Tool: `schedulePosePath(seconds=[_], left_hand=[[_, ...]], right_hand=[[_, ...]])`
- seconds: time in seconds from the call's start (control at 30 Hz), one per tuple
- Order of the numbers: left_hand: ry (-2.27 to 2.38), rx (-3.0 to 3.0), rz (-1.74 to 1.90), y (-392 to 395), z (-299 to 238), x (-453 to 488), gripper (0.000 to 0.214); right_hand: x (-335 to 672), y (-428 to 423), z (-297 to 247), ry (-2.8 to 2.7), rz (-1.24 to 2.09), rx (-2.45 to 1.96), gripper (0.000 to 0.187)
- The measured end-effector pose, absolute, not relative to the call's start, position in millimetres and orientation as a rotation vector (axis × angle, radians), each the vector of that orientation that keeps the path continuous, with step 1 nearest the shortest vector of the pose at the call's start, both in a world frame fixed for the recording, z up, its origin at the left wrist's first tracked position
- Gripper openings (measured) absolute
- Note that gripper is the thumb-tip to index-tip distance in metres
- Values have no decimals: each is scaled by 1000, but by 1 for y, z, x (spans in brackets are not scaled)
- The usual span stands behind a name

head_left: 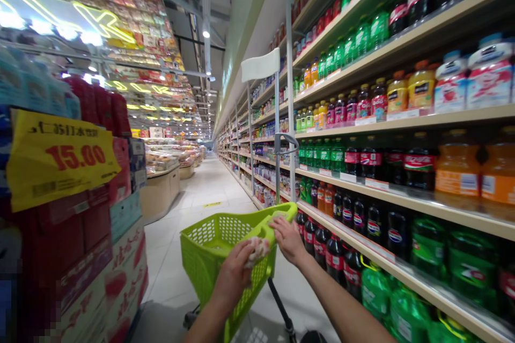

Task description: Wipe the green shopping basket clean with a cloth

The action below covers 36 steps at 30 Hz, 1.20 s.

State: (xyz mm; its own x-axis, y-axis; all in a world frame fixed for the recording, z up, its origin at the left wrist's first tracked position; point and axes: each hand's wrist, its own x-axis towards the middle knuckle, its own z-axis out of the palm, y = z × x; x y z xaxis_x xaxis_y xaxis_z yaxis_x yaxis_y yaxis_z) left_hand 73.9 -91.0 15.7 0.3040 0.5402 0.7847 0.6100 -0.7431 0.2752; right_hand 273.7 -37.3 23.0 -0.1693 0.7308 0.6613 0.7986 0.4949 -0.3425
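Observation:
A lime-green shopping cart (193, 262) with a perforated basket stands in front of me, and its inside shows only in part. My left hand (237, 265) is closed around a crumpled pinkish-white cloth or tissue (258, 252), which lies against the near end of the cart's handle (263, 228). Farther along that handle, my right hand (286, 237) has its fingers curled over the top. The undersides of both hands are hidden from view.
Drink shelves (386, 185) full of bottles line the right side. A ladder-like stand with a white top panel (260, 66) rises beside them. Stacked cartons (124, 273) with a yellow price sign (60, 158) stand close on the left. A tiled aisle (197, 187) runs ahead past display counters (161, 193).

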Motion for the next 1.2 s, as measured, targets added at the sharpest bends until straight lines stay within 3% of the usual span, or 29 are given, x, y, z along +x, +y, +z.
schedulePosePath(seconds=[0.13, 0.37, 0.67, 0.93, 1.2], left_hand=[[-1233, -2484, -1638, -87, 9, 59, 39], [-1401, -2485, -1772, -66, 3, 63, 37], [-1593, -2357, -1674, -38, -17, 41, 32], [-1207, -2449, -1570, -33, -35, 85, 39], [-1674, -2271, -1356, -12, -69, 10, 44]], right_hand=[[271, -48, 28, -1848, -148, -1318, 32], [253, -72, 21, -1897, -121, -910, 25], [274, -68, 26, -1851, -171, -1147, 24], [259, -79, 27, -2010, -295, -1171, 18], [303, -59, 21, -1954, -404, -1278, 19]])
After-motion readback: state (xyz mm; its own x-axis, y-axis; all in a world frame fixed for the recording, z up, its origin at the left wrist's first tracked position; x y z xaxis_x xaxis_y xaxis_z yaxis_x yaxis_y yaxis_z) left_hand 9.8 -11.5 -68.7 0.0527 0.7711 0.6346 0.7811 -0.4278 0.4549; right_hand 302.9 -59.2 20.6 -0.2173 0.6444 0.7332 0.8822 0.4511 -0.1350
